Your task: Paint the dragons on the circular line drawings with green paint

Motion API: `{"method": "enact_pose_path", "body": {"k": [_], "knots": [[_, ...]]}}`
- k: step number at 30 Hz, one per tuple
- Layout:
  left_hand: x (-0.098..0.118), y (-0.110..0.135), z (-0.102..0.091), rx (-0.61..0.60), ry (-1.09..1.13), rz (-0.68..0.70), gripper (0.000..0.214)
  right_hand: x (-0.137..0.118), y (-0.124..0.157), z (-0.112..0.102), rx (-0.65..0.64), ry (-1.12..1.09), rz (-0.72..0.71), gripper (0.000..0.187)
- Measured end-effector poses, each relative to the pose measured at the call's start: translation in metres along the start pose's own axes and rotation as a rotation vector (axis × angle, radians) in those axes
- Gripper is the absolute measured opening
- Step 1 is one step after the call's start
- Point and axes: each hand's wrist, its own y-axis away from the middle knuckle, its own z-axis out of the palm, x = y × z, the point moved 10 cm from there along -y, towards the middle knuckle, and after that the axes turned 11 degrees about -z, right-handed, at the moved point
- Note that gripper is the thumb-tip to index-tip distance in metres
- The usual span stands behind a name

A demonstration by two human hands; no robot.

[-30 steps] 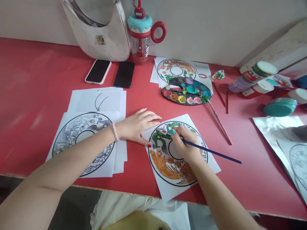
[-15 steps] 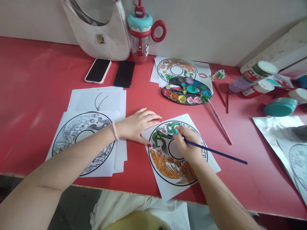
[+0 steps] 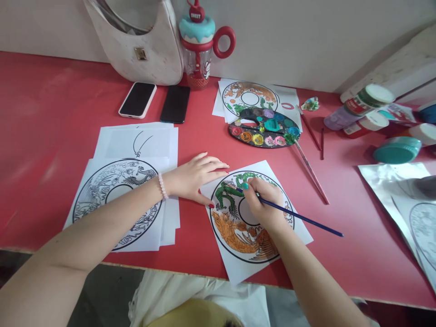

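Note:
My right hand is closed round a dark blue paintbrush, its tip over the green dragon on a printed sheet. The sheet bears a ring design with a green dragon above and an orange phoenix below. My left hand lies flat with fingers spread, thumb and fingertips at the sheet's left edge. A pink bead bracelet circles its wrist. Under my left forearm lies a stack of sheets, the top one an uncoloured ring design.
Beyond the sheet sits a paint palette with a pink-handled brush resting on it. Paint bottles and a teal-lidded jar stand right. Two phones, a white handbag and a drinking cup are at the back.
The brush tip has shifted slightly left and up across the dragon, and its handle end has come left. My left hand stays in place; the view has shifted very slightly.

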Motion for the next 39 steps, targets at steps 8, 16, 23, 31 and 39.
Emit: {"method": "enact_pose_path", "body": {"k": [8,16,23,31,39], "knots": [[-0.0007,0.0001,0.0,0.01,0.011,0.004,0.079,-0.0014,0.0,-0.0021,0.016,0.016,-0.02,0.034],[-0.0002,0.0003,-0.0004,0.012,0.017,0.008,0.078,-0.0012,0.0015,-0.0009,-0.014,-0.021,-0.01,0.035],[-0.0002,0.0,-0.0005,0.005,0.014,0.012,0.077,0.0002,0.0006,0.0015,-0.031,-0.026,0.018,0.035],[0.0002,0.0006,-0.0009,0.016,0.025,0.02,0.075,0.0026,-0.0001,-0.0014,-0.005,0.0,0.04,0.035],[0.0004,0.0009,-0.001,0.024,0.018,0.025,0.077,0.002,0.0012,-0.0018,0.003,-0.019,0.024,0.035]]}}
